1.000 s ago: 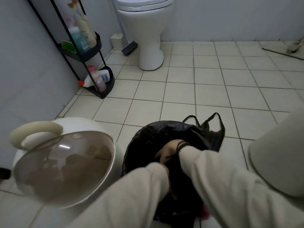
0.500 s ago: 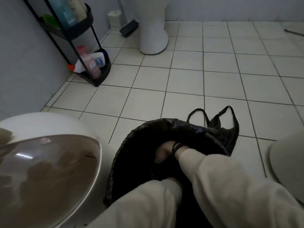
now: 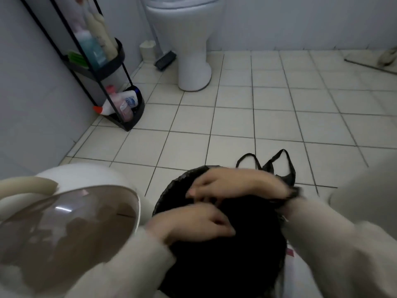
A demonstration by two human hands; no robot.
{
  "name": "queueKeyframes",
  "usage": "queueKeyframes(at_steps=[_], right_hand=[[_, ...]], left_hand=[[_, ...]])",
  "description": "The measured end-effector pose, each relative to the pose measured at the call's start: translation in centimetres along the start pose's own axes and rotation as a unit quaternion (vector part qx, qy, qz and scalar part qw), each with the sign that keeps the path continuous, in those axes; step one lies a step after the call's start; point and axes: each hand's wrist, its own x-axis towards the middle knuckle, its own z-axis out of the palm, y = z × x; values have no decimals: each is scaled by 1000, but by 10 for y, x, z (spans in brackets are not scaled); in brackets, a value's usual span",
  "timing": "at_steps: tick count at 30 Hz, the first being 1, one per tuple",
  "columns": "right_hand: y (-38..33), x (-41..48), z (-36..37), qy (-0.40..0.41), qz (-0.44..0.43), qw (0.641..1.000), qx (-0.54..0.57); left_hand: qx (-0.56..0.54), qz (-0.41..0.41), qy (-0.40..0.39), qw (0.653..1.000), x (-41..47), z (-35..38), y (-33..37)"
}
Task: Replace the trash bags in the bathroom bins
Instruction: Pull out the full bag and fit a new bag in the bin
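A black trash bag lines the round bin in front of me, and its two loop handles hang over the far rim. Both my hands are over the bag's mouth and are blurred by motion. My left hand comes in from the lower left with its fingers curled onto the black plastic. My right hand reaches across from the right, just beyond the left one, fingers bent down onto the plastic. A dark band sits on my right wrist. The bin's own wall is hidden under the bag.
A white bin lid with a brownish see-through flap sits at my left. Against the left wall stands a black wire rack holding bottles. At the back are the toilet and a brush. The floor is pale tile.
Both hands have come up from deep inside the bag to its mouth. The view dipped down, then tilted back up, so the toilet shows again.
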Motion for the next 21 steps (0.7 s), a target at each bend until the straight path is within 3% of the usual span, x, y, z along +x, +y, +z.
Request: queueKeyframes(at_steps=[1, 2, 3, 4, 5, 8, 9, 12, 13, 15, 17, 19, 21], right_hand=[[-10, -27, -6, 101, -48, 989, 97], [-8, -51, -12, 207, -86, 960, 165], [0, -67, -13, 306, -107, 922, 210], [12, -78, -8, 365, -94, 899, 223], [27, -81, 1, 385, -58, 888, 244], [66, -71, 30, 286, 73, 893, 340], [73, -70, 36, 263, 93, 890, 361], [75, -78, 39, 366, 68, 846, 382], [71, -82, 40, 405, 53, 827, 386], [63, -89, 49, 384, 34, 827, 409], [63, -92, 65, 298, 62, 862, 406], [68, -100, 72, 316, 83, 867, 376], [69, -118, 70, 466, 81, 829, 298]], left_hand=[[-61, 26, 115, 991, -19, -12, 1], [-124, 43, 260, 957, -34, -17, -6], [-174, 39, 390, 903, -42, -19, -16], [-225, 11, 457, 861, -47, -19, -24], [-290, -23, 458, 840, -45, -16, -32], [-475, -104, 312, 816, -34, 1, -42], [-511, -113, 307, 795, -36, 3, -41], [-546, -95, 433, 711, -49, 8, -39], [-548, -87, 452, 698, -55, 14, -36], [-581, -80, 387, 711, -64, 28, -25], [-604, -118, 318, 721, -70, 41, -17], [-578, -130, 368, 717, -76, 48, -21], [-469, -135, 506, 711, -88, 56, -32]])
